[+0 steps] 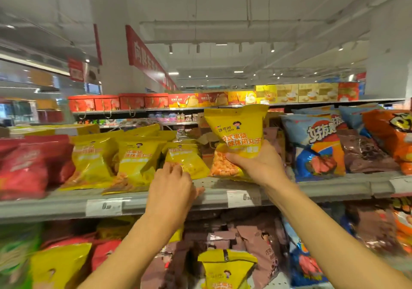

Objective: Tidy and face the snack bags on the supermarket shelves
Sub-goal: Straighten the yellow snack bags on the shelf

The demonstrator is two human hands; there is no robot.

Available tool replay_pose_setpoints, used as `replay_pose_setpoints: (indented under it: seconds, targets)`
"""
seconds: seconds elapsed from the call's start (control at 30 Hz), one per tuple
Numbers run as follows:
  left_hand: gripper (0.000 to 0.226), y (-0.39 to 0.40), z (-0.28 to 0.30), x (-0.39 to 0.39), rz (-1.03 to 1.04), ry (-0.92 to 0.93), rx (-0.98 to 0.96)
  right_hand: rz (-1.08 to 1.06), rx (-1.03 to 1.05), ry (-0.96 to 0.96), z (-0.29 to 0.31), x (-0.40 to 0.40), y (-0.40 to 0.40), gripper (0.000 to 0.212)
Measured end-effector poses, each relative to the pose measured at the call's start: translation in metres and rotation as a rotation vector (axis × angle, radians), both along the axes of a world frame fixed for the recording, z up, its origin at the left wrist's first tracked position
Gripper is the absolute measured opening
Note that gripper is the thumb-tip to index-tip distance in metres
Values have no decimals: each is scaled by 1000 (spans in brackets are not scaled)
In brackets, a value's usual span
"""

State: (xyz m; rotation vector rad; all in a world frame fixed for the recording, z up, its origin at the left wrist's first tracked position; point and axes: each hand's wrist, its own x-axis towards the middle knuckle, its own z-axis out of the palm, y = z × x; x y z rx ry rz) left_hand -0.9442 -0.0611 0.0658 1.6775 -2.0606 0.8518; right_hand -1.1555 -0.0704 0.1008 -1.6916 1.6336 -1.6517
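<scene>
- The right hand [256, 161] holds a yellow snack bag [236, 137] upright just above the front of the upper shelf [323, 188], fingers curled round its lower right corner, print facing out. The grip is low and on one corner only, so I judge the puffy bag could tip or slip as it is set down.
- The left hand [171, 190] reaches over the shelf edge, its fingertips on the bottom of a leaning yellow bag [185, 159] just to the left of the held one. Whether the fingers pinch it or only touch it I cannot tell; the hand looks loosely curved.
- That leaning bag and its two yellow neighbours [116, 161] slump forward and overlap. A pull on one could well drag the others toward the lip and off it.
- The gap for the held bag sits between the leaning yellow bag and the blue bag [316, 146] to the right; pushed in crookedly, it could knock the blue bag or hide its face.
- Behind the gap lie some brownish packs [273, 137]; a hard shove may crush them.
- The price tag [239, 198] on the rail lies just beside the left wrist and might be snagged.
- Bags on the lower shelf [225, 266] would catch whatever falls.
</scene>
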Motion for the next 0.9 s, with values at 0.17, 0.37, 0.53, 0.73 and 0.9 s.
replay_pose_setpoints:
  seconds: [0.17,0.37,0.53,0.73,0.9]
  targets:
    - [46,16,-7,22,5,-46,-25,19,60,38,2,54,-34,74]
    - [46,18,-8,21,-33,24,12,82,245,169,-7,95,-60,81]
    - [47,18,-13,25,-75,49,-31,119,300,246,-11,106,-69,81]
    - [50,15,-19,21,-73,51,-51,53,334,329,-10,110,-62,89]
    - [47,11,-22,22,-101,98,-91,100,306,366,-10,104,-50,101]
